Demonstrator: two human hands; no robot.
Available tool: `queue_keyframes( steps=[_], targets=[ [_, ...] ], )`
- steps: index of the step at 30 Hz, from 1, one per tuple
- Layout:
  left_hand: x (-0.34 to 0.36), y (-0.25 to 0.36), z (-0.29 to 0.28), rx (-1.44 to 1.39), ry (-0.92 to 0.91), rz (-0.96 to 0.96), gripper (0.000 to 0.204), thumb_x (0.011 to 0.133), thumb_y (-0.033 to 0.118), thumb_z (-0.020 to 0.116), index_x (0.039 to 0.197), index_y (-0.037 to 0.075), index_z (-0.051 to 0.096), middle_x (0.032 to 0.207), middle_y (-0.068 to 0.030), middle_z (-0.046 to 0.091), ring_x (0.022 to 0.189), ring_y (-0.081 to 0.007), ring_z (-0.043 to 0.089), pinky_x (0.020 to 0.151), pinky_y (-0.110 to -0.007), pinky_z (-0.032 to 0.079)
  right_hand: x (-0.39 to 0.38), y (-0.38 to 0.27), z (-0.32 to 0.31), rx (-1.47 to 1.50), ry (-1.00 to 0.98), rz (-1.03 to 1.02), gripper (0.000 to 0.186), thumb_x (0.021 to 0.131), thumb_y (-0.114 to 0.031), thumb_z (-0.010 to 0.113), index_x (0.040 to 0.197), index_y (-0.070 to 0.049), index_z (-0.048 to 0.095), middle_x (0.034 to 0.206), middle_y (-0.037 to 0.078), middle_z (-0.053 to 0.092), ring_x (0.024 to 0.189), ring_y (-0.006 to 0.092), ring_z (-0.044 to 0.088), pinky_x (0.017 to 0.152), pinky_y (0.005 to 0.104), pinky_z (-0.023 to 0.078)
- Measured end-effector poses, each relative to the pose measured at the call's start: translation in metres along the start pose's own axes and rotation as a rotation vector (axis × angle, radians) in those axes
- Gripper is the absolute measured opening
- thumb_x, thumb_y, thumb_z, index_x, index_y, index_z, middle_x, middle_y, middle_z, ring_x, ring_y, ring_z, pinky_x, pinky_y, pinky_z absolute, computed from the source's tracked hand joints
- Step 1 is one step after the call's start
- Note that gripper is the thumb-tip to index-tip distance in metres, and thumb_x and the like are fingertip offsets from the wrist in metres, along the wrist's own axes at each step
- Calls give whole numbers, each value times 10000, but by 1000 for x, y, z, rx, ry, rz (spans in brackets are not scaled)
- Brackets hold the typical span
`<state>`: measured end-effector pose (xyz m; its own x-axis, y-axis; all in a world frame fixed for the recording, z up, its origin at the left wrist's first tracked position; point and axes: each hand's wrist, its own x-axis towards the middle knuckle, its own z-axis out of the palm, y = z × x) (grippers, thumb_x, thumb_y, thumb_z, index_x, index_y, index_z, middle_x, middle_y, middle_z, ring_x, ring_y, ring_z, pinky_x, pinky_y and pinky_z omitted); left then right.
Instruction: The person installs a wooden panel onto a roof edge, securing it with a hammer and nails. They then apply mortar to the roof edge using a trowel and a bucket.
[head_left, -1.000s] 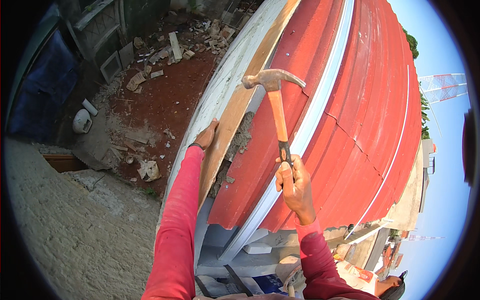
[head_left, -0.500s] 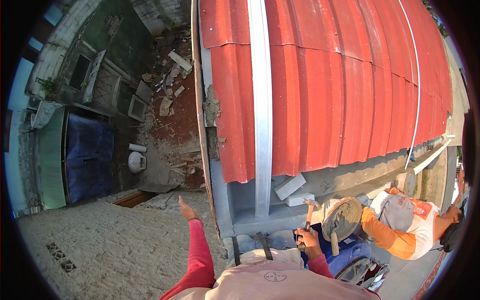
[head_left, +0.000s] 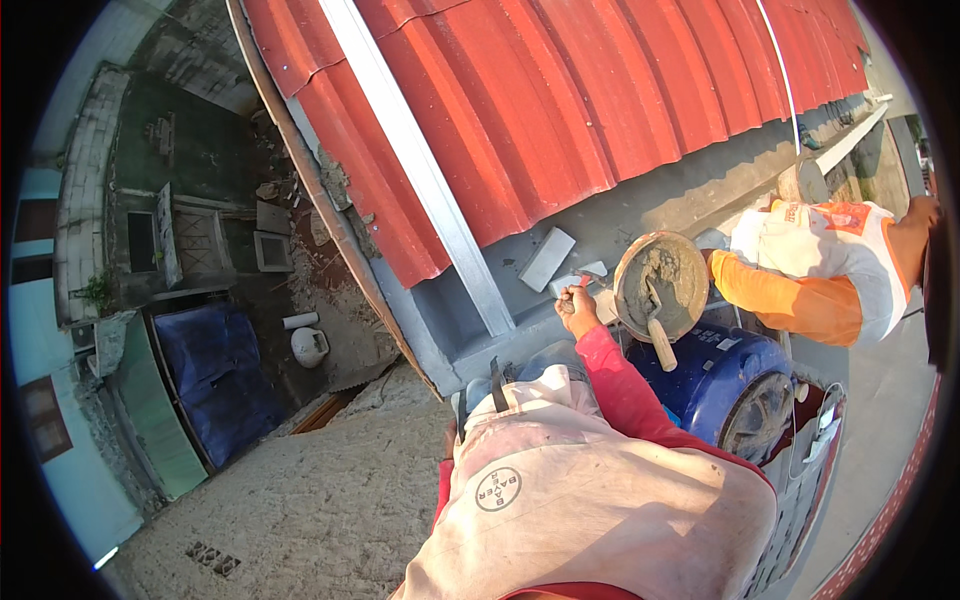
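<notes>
My right hand [head_left: 577,312] is closed around a hammer [head_left: 585,281], which is mostly hidden by the fist and seen foreshortened. It is above the grey ledge, beside two pale blocks [head_left: 547,259]. To its right is a round bucket [head_left: 627,262] of grey mortar, with a trowel [head_left: 660,342] lying in it, its wooden handle over the rim. Only a sliver of my left hand [head_left: 450,438] shows, low by my left side; its fingers are hidden.
A red corrugated roof [head_left: 520,120] spans the far side, crossed by a silver metal strip [head_left: 420,165]. A blue drum [head_left: 715,365] stands below the bucket. At right, a person in an orange sleeve [head_left: 790,300] is close to it. On the left, a drop leads to a rubble-strewn yard.
My view has turned and shifted. My left hand, stretched out with fingers extended before, has dropped to my side. My right arm has reached forward with the hammer toward the blocks.
</notes>
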<state>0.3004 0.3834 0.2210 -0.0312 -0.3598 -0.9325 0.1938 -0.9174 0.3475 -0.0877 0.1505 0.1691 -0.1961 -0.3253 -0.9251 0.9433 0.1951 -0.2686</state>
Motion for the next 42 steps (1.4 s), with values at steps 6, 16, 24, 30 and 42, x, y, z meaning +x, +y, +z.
queue_keyframes(
  steps=[6, 16, 24, 30, 42],
  targets=[
    [-28, 51, 6, -29, -110, 34, 705, 1007, 470, 527, 1511, -11, 419, 1516, -182, 493, 1392, -390, 471, 1047, -473, 478, 47, -26, 34, 200, 86, -45, 61, 956, -135, 586, 984, -87, 562, 856, 69, 646, 673, 189, 598, 643, 381, 531],
    [-67, 154, 27, 38, 167, 479, 689, 1020, 446, 562, 1504, -16, 400, 1483, -210, 490, 1204, -362, 634, 935, -465, 617, 49, -33, 61, -323, -16, -169, 372, 1008, -335, 614, 1230, -39, 573, 1150, 134, 630, 900, 253, 668, 806, 466, 593],
    [-51, 134, 88, 310, 139, 417, 568, 1043, 401, 549, 1395, -44, 521, 1268, -213, 640, 1119, -263, 666, 838, -369, 613, -200, -102, -35, -1617, 161, -1634, 304, 865, -132, 723, 1100, -53, 546, 1056, 170, 574, 1044, 388, 563, 848, 518, 462],
    [8, 120, 127, 680, -147, 664, 545, 1050, 454, 532, 1396, 35, 570, 1268, -151, 675, 996, -237, 714, 826, -341, 560, -196, -139, -117, -1741, 478, -764, 719, 954, -451, 633, 1327, 83, 332, 1174, 343, 594, 985, 486, 672, 764, 554, 556],
    [34, 202, 320, 860, -554, 775, 559, 1052, 491, 493, 1418, 71, 527, 1237, -173, 668, 1060, -259, 687, 898, -384, 550, -280, -284, -77, -2526, 291, -1053, 284, 870, -240, 644, 1031, -7, 663, 923, 199, 751, 870, 394, 729, 760, 483, 556]
  ],
)
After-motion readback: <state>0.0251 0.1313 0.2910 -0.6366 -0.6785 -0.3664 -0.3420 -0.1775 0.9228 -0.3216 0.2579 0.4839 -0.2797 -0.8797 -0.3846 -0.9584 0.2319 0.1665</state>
